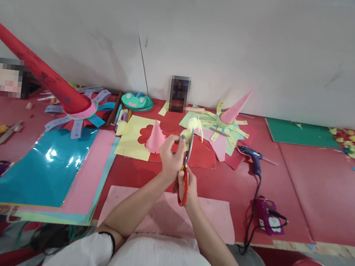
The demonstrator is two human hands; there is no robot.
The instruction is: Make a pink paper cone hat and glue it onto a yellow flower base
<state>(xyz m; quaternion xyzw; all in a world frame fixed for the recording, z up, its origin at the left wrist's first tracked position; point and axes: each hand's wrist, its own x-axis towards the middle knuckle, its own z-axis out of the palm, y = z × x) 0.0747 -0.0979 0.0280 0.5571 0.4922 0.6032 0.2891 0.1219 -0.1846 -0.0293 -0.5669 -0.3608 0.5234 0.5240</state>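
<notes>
Near the middle, my left hand (172,155) pinches a pale yellow paper piece (194,126) with curled strips at its top. My right hand (189,187) is closed round the red handles of a pair of scissors (184,189). The blades point away from me and lie against the yellow paper. A pink paper cone (155,138) stands just left of my left hand, beside a red scalloped paper shape (145,134) on a yellow sheet (132,139). Beneath my forearms lies a pink sheet (169,212).
Blue and pink sheets (44,165) lie at the left, below a long red cone (50,77). At the right are a blue glue gun (253,155), its cord and a purple box (268,216). A pink cone (235,109) stands behind.
</notes>
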